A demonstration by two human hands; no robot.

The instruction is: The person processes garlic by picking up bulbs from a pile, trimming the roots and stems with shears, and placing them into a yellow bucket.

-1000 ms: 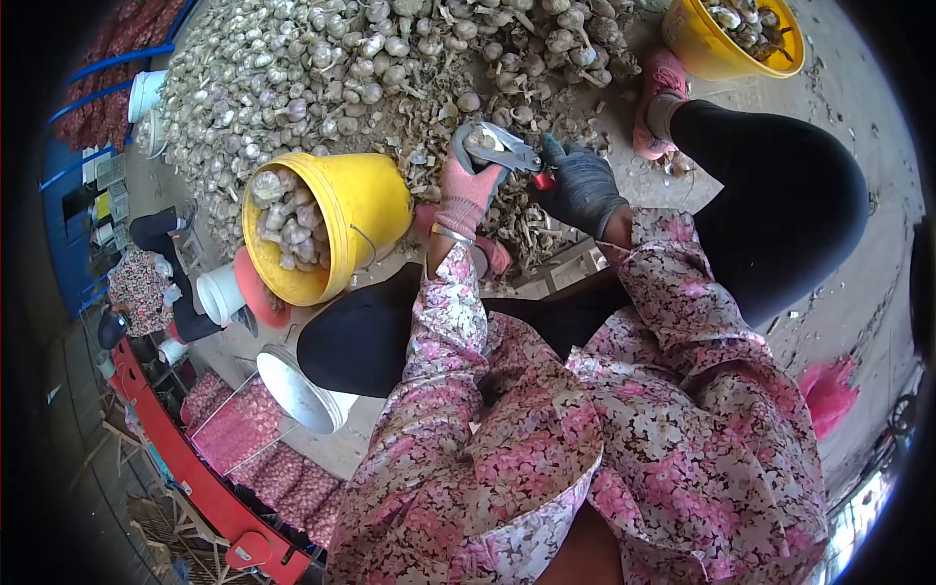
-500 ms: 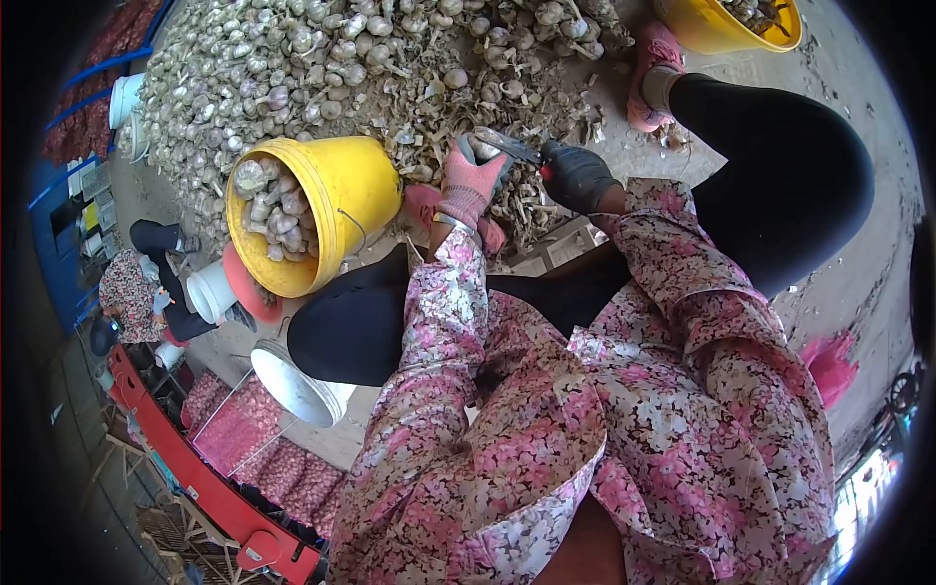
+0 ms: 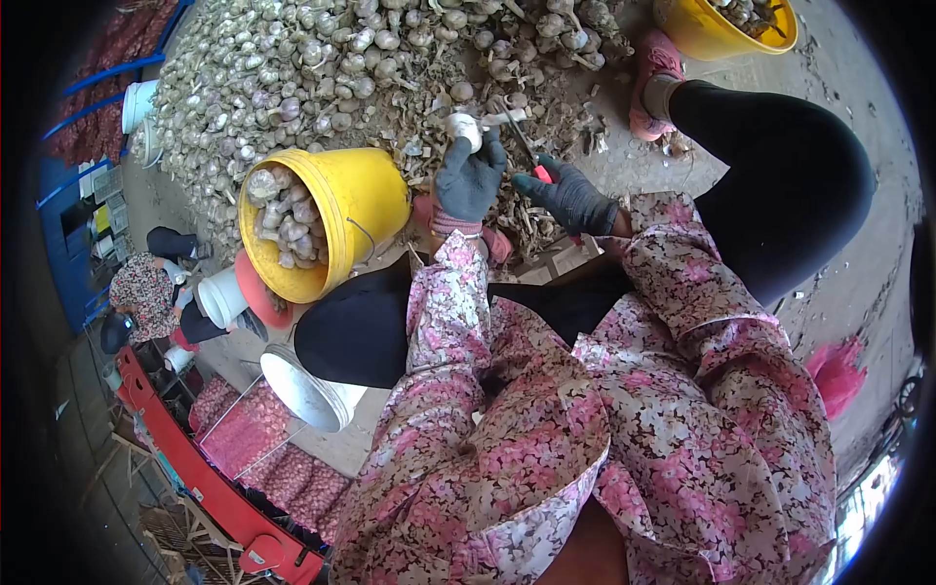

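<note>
My left hand, in a pink glove with a grey palm, is turned palm up with its fingers closed around a white garlic bulb. The bulb's stem points right, beside the metal blade of the red-handled shears. My right hand, in a dark glove, grips these shears; bits of red handle show at its fingers and below it. A yellow bucket of garlic bulbs lies tilted to the left of my left hand.
A large heap of garlic spreads ahead, with dry peelings around my hands. Another yellow bucket stands at upper right. A white bucket sits by my left knee. A person works at far left, near mesh sacks.
My left hand has rolled from back up to palm up, showing the garlic bulb. My right hand has moved slightly down, and the shears now point more steeply upward.
</note>
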